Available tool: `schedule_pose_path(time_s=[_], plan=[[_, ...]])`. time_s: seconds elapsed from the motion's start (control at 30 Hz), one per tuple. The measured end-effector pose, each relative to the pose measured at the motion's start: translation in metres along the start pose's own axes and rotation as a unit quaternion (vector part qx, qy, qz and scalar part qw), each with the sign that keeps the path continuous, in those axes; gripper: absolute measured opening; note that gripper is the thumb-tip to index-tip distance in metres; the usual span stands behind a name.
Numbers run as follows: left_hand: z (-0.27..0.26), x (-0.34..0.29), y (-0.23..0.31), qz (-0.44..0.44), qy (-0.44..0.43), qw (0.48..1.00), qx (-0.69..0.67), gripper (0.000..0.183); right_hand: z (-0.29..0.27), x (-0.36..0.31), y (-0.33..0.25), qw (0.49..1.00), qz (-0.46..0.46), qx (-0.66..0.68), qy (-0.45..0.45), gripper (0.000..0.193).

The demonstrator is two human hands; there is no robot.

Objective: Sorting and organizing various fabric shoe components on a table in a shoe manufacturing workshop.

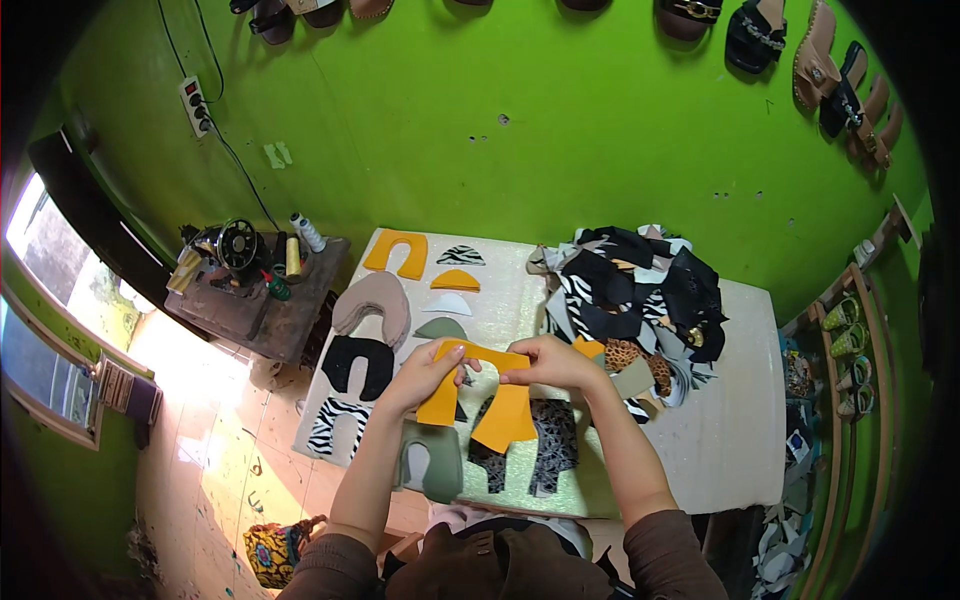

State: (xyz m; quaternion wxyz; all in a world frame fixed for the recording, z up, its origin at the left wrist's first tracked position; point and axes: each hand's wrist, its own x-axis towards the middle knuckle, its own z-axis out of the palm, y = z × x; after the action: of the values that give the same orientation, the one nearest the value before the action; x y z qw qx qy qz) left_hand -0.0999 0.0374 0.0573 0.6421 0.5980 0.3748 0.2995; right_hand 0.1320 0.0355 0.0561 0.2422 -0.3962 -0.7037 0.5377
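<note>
Between my two hands hangs a yellow-orange U-shaped cut piece (507,418), raised above the table with its legs pointing down. My left hand (428,376) pinches its left upper part, thumb on top. At its right upper edge, my right hand (553,362) grips it with thumb and fingers. Below the piece lie a black-and-grey patterned U-shaped piece (556,445), partly covered, and olive-green U-shaped pieces (443,465). Left of my left hand are black U-shaped pieces (372,362), beige ones (368,292) and zebra-striped ones (324,424).
Another yellow U-shaped piece (380,250) lies at the table's (720,440) far left, beside half-round pieces (455,280). A heap of scraps (640,290) covers the back middle. A sewing machine (236,243) stands left; sandals (757,38) hang on the green wall; a rack (870,380) stands right.
</note>
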Motion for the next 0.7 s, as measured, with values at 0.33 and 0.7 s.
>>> schedule_pose_path(time_s=[0.33,0.7], plan=[[-0.116,-0.005,-0.044,-0.092,0.031,0.914,-0.394,0.031,0.073,0.113,0.035,0.908,0.038,0.367,0.199,0.021],[-0.230,0.023,-0.105,-0.167,0.131,0.959,-0.185,0.025,0.116,0.222,0.064,0.822,0.187,0.507,0.177,0.039]])
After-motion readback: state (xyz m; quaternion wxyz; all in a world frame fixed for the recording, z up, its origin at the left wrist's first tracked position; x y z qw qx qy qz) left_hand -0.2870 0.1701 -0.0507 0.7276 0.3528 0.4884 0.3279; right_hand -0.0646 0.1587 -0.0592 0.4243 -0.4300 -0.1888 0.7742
